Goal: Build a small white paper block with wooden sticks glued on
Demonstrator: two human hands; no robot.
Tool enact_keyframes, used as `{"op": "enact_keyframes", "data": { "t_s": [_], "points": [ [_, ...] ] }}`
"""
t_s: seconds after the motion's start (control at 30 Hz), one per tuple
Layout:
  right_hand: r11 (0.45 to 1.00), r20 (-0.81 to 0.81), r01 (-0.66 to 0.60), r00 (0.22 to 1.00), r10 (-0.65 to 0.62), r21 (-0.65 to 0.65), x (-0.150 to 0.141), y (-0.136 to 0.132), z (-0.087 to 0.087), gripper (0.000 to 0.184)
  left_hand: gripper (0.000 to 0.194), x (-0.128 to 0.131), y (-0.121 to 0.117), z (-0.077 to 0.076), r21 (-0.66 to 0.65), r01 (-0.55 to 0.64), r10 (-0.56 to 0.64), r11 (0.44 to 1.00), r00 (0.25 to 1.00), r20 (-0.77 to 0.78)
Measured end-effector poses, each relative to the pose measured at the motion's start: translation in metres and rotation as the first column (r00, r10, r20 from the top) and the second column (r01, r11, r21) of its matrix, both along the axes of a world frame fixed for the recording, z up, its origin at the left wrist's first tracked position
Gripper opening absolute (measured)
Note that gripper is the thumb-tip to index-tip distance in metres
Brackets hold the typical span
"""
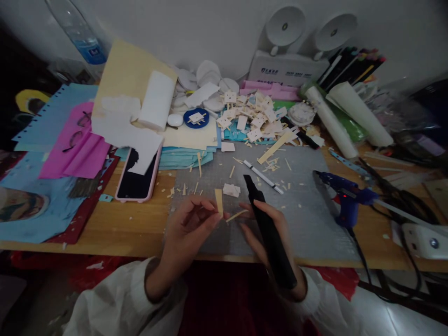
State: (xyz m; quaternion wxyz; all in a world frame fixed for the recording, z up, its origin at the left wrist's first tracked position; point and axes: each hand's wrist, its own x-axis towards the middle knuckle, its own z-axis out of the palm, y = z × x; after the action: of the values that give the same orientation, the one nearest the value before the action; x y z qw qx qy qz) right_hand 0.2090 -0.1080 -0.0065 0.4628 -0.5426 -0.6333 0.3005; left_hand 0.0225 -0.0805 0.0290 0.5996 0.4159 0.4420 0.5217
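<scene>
Above the near edge of the grey cutting mat [308,219], my left hand [191,228] pinches a thin wooden strip [219,201] upright between thumb and fingers. My right hand [280,224] is wrapped round a black utility knife [271,233], its narrow end pointing up and away; I cannot make out a blade. A second, narrower wooden strip [237,215] slants between the two hands, by my right fingertips; whether they grip it is unclear. A small white paper piece [231,190] lies on the mat just beyond. Wood slivers are scattered around it.
A blue glue gun [346,196] with a lit red light stands at the right, its cable trailing off the table. A white-and-black pen [263,177] and a wide wooden stick [276,146] lie behind the hands. Further back is a pile of small card pieces [259,121]. A phone [136,177] lies left.
</scene>
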Motion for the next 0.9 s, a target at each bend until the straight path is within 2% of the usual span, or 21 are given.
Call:
{"op": "enact_keyframes", "data": {
  "t_s": [0.1, 0.17, 0.3, 0.37, 0.43, 0.5, 0.57, 0.63, 0.7, 0.73, 0.8, 0.9],
  "points": [
    [0.999, 0.060, -0.026, 0.998, 0.024, 0.030, -0.004, 0.005, 0.003, 0.046, 0.016, -0.006, -0.002, 0.001, -0.017, -0.018, 0.018, 1.000, 1.000, -0.009],
    [0.998, 0.104, -0.026, 0.994, 0.020, 0.052, -0.002, 0.006, 0.004, 0.041, 0.016, -0.013, -0.003, 0.004, 0.006, -0.074, 0.075, 0.997, 0.997, -0.030],
    [0.998, 0.111, 0.010, 0.994, -0.017, 0.068, 0.007, 0.005, 0.004, 0.040, 0.018, -0.034, 0.001, 0.009, 0.163, -0.201, 0.229, 0.966, 0.958, -0.175],
    [0.997, 0.093, 0.034, 0.995, -0.040, 0.065, 0.012, 0.002, 0.005, 0.042, 0.018, -0.045, 0.010, 0.007, 0.310, -0.219, 0.324, 0.925, 0.881, -0.345],
    [0.998, 0.076, 0.028, 0.997, -0.032, 0.057, 0.016, -0.001, 0.006, 0.045, 0.016, -0.052, 0.024, 0.003, 0.455, -0.103, 0.374, 0.885, 0.739, -0.560],
    [0.998, 0.061, -0.004, 0.998, 0.000, 0.064, 0.017, -0.004, 0.009, 0.047, 0.012, -0.054, 0.039, -0.002, 0.475, 0.123, 0.317, 0.871, 0.597, -0.736],
    [0.996, 0.057, -0.032, 0.998, 0.028, 0.084, 0.015, -0.006, 0.012, 0.048, 0.013, -0.049, 0.049, -0.003, 0.456, 0.274, 0.259, 0.847, 0.536, -0.804],
    [0.990, 0.069, -0.066, 0.996, 0.058, 0.123, 0.012, -0.007, 0.016, 0.049, 0.014, -0.039, 0.048, 0.001, 0.425, 0.328, 0.194, 0.844, 0.553, -0.810],
    [0.983, 0.086, -0.114, 0.991, 0.102, 0.145, 0.007, -0.007, 0.019, 0.052, 0.015, -0.026, 0.038, 0.008, 0.351, 0.324, 0.076, 0.878, 0.631, -0.772],
    [0.980, 0.093, -0.134, 0.988, 0.121, 0.150, 0.006, -0.007, 0.020, 0.054, 0.017, -0.020, 0.031, 0.011, 0.265, 0.366, -0.046, 0.892, 0.656, -0.753],
    [0.976, 0.110, -0.158, 0.984, 0.142, 0.151, 0.003, -0.005, 0.021, 0.055, 0.016, -0.010, 0.018, 0.014, 0.141, 0.457, -0.245, 0.878, 0.683, -0.688],
    [0.973, 0.126, -0.171, 0.980, 0.152, 0.157, 0.002, -0.004, 0.021, 0.056, 0.012, -0.006, 0.007, 0.012, 0.058, 0.458, -0.314, 0.887, 0.690, -0.653]
  ]
}}
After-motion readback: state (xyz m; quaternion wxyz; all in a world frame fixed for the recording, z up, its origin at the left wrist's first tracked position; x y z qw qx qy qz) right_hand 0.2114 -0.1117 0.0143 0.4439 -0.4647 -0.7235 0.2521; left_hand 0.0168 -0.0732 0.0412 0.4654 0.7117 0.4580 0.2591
